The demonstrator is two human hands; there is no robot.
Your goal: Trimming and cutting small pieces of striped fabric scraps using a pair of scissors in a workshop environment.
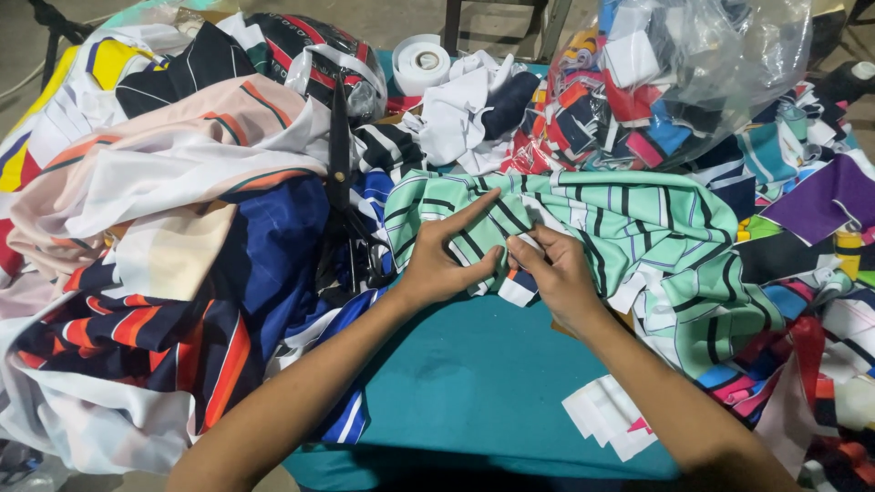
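Two hands at work near the teal table's (pixel 474 383) middle: left hand (pixel 447 260) and right hand (pixel 554 273) pinching the green striped cloth (pixel 638 237) edge, fingers narrow, likely to align it. Scissors (pixel 342 173) resting just left; bag of scraps (pixel 674 82) behind.

Single view, worn on the person's head. It looks steeply down and forward over both forearms onto the teal counter (pixel 474 383), at close range. The frame takes in the fabric heaps on both sides and a strip of floor along the top edge.
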